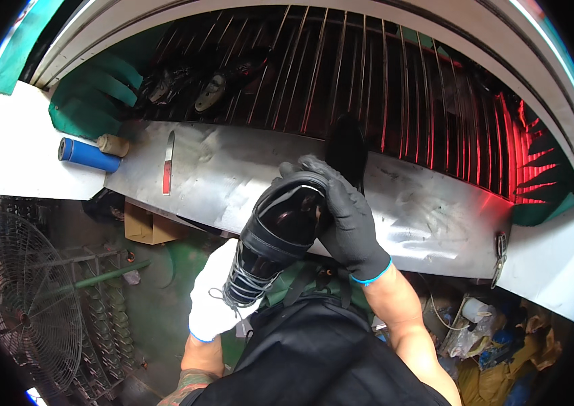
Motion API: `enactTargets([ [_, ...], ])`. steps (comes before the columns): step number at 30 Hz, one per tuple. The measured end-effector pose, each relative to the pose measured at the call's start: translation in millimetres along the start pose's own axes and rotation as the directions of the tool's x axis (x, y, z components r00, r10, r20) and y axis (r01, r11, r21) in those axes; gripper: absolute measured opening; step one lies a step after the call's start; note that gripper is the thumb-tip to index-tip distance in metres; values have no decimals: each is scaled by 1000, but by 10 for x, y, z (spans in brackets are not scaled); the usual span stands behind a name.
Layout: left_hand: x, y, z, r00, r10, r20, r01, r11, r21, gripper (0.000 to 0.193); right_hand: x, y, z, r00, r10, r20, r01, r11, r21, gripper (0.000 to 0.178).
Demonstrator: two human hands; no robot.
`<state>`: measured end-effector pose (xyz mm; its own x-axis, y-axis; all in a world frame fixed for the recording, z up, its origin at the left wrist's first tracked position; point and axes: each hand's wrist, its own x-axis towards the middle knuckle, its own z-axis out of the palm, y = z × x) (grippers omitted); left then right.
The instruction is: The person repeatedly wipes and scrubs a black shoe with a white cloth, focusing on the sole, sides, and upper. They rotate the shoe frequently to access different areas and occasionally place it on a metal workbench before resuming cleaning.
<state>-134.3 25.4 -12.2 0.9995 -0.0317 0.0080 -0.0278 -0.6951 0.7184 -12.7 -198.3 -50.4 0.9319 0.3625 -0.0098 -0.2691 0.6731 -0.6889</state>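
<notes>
A black lace-up shoe with grey laces is held between my two hands, above the front edge of a metal shelf. My left hand, in a white glove, holds it by the laced end; most of those fingers are hidden behind the shoe. In a dark grey glove, my right hand wraps around the other end, beside the padded opening, with its fingertips over the top rim. Just beyond that hand, another black shoe rests across the far edge of the shelf and the metal rods.
The metal shelf holds a red-handled knife. Dark rods span the back, glowing red at right, with more shoes at left. A blue cylinder, snips, a fan and a box surround me.
</notes>
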Motion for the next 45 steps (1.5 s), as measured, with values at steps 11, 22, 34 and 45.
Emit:
enactTargets([
  [11,126,265,-60,913,374,-163,-315,900,303,34,-166,307,26,933,321,-164,-320,947,37,85],
  [22,673,35,-201,911,197,362,-251,962,108,61,-347,401,-120,875,482,44,-483,875,18,89],
  [34,846,23,160,959,270,-90,-249,948,196,40,-235,193,119,894,446,-32,-444,876,-190,96],
  [45,860,370,-154,960,155,-235,-181,979,-96,99,-171,419,-110,946,4,325,287,459,-841,97],
])
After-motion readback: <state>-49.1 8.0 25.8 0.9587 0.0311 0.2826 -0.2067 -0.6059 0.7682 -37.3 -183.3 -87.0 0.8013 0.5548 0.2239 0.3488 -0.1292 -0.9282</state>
